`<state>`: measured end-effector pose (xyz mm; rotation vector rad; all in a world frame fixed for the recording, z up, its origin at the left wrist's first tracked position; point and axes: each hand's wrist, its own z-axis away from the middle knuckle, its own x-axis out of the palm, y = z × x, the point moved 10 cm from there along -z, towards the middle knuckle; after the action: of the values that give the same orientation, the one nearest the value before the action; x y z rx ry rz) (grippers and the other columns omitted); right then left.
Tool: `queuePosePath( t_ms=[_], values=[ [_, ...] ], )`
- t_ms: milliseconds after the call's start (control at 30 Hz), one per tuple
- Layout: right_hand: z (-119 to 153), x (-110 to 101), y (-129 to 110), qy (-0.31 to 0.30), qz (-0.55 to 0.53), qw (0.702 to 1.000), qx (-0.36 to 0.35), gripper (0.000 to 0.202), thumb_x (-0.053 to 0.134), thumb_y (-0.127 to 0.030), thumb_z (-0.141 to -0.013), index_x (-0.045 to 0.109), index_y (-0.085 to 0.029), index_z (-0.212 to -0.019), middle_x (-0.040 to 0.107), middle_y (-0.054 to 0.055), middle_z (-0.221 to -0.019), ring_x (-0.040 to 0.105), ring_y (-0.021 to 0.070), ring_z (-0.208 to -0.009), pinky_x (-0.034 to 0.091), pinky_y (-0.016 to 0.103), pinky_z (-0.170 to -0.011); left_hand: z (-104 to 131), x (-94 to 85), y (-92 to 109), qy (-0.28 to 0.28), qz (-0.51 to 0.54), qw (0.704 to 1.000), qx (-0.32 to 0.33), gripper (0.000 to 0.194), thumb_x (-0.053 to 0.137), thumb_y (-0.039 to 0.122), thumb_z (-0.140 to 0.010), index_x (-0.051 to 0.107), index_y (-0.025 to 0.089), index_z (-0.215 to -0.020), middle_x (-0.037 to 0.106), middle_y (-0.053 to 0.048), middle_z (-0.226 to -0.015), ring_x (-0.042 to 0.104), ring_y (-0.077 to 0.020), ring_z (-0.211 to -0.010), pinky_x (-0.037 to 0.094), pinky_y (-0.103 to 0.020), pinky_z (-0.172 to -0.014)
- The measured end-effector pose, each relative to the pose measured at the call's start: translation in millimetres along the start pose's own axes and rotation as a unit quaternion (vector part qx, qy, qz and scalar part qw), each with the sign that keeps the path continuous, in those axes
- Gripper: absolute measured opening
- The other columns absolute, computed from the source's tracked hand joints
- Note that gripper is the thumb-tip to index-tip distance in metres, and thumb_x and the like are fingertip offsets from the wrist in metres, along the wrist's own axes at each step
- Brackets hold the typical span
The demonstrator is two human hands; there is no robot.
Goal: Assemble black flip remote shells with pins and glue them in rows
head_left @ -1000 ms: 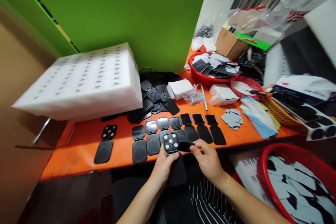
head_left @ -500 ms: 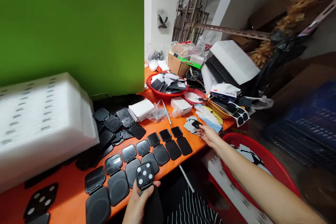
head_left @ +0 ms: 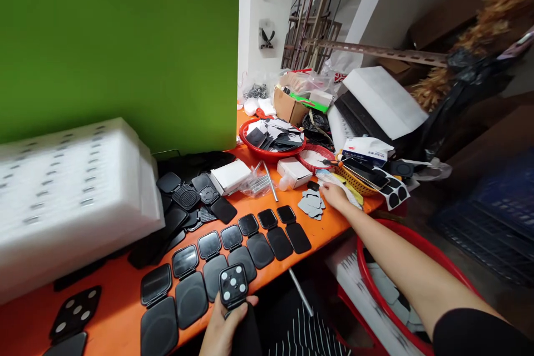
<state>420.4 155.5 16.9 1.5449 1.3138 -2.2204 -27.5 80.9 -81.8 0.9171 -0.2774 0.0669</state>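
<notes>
At the front edge of the table, my left hand [head_left: 221, 325] is closed around a black hinged case [head_left: 233, 283] whose square flap bears several white round dots. My right hand [head_left: 335, 197] reaches across to the right end of the table, fingers pinched on a small thin black square plate [head_left: 312, 185]. Just below that plate lies a loose pile of grey flat plates [head_left: 311, 204]. Between the hands, opened black hinged cases [head_left: 261, 250] stand in a row along the orange table. Another dotted black case [head_left: 75, 311] rests at the far left.
White foam blocks [head_left: 79, 178] and a heap of black cases [head_left: 186, 200] occupy the left. Behind my right hand are a white box [head_left: 294, 172], a red basin [head_left: 271, 157] of plates and a yellow basket [head_left: 359, 181]. A red tub [head_left: 362, 267] stands below my right arm.
My right hand has moved slightly away from me with the black plate, off the grey pile. My left hand still holds the dotted case. The view has shifted a little.
</notes>
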Motion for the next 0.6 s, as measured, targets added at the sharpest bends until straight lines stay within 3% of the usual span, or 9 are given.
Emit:
queuePosePath(
  t_ms=[100, 233, 433, 600],
  values=[
    [7, 13, -2, -0.033, 0.071, 0.996, -0.044, 0.02, 0.061, -0.026, -0.078, 0.068, -0.016, -0.093, 0.063, 0.012, -0.113, 0.054, 0.0277, -0.112, 0.038, 0.031, -0.095, -1, 2.8, -1, -0.001, -0.003, 1.0, -0.001, 0.048, 0.077, 0.038, -0.05, 0.058, 0.019, -0.089, 0.072, -0.006, -0.072, 0.066, -0.0282, -0.079, 0.047, -0.038, -0.079],
    [11, 29, -2, -0.074, 0.13, 0.986, -0.077, 0.037, 0.058, -0.029, -0.08, 0.062, -0.016, -0.115, 0.055, 0.012, -0.128, 0.047, 0.0257, -0.12, 0.033, 0.03, -0.1, -1, 7.0, -2, -0.012, -0.008, 1.0, -0.006, 0.047, 0.076, 0.038, -0.051, 0.058, 0.018, -0.089, 0.072, -0.007, -0.073, 0.066, -0.0282, -0.078, 0.047, -0.038, -0.077],
    [-10, 25, -3, -0.052, 0.196, 0.978, -0.049, 0.044, 0.04, -0.03, -0.09, 0.049, -0.011, -0.129, 0.05, 0.017, -0.132, 0.046, 0.027, -0.121, 0.034, 0.034, -0.098, -3, 3.1, -15, -0.008, 0.007, 1.0, -0.028, 0.052, 0.077, 0.038, -0.05, 0.057, 0.018, -0.093, 0.072, -0.007, -0.073, 0.066, -0.0278, -0.077, 0.047, -0.036, -0.075],
    [-32, 33, -15, -0.067, 0.231, 0.97, -0.036, 0.045, 0.058, -0.032, -0.08, 0.056, -0.014, -0.121, 0.056, 0.016, -0.124, 0.054, 0.0265, -0.109, 0.041, 0.03, -0.086, -7, 0.9, -21, -0.01, 0.001, 0.999, -0.035, 0.052, 0.077, 0.04, -0.05, 0.058, 0.018, -0.093, 0.073, -0.009, -0.079, 0.066, -0.0276, -0.072, 0.048, -0.037, -0.074]
  ],
)
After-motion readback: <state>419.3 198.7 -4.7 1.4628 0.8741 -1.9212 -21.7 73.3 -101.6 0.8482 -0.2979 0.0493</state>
